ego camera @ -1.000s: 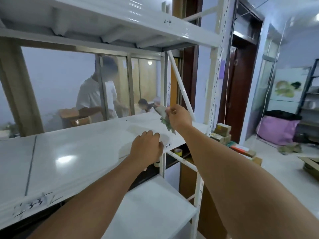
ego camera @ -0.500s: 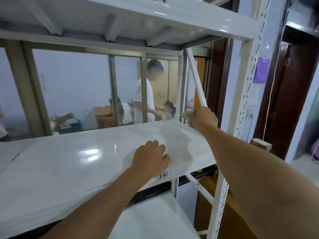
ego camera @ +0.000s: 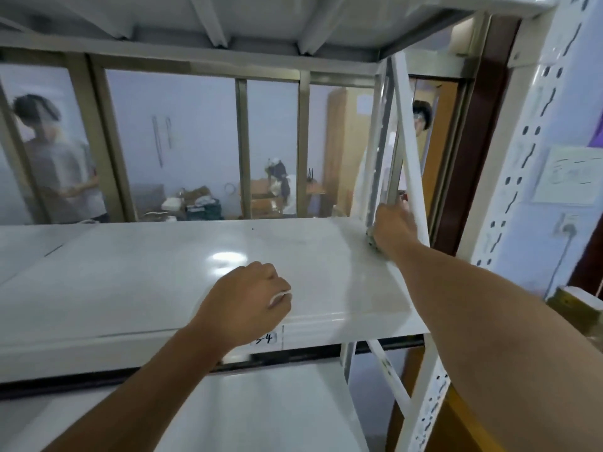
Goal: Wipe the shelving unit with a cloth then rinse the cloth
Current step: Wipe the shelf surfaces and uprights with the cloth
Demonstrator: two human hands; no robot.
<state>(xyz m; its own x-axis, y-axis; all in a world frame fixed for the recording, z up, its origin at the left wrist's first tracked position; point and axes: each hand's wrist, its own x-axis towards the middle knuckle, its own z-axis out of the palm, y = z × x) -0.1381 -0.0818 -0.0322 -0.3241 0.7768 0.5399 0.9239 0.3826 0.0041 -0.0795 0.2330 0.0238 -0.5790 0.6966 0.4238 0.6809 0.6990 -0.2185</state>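
Observation:
The white metal shelving unit fills the view, with its glossy middle shelf at chest height. My right hand is at the shelf's far right corner, closed on the cloth, of which only a small grey-green edge shows under the fingers. The cloth presses against the base of the rear upright and the diagonal brace. My left hand rests as a loose fist on the shelf's front edge, just above a handwritten label, holding nothing.
A higher shelf hangs close overhead and a lower shelf lies below. The perforated front post stands at the right. Behind the unit is a glass partition with people beyond it. A box sits at far right.
My right hand carried the cloth from above the shelf down into the far right corner by the upright. The view came closer and turned left. My left hand stayed on the front edge.

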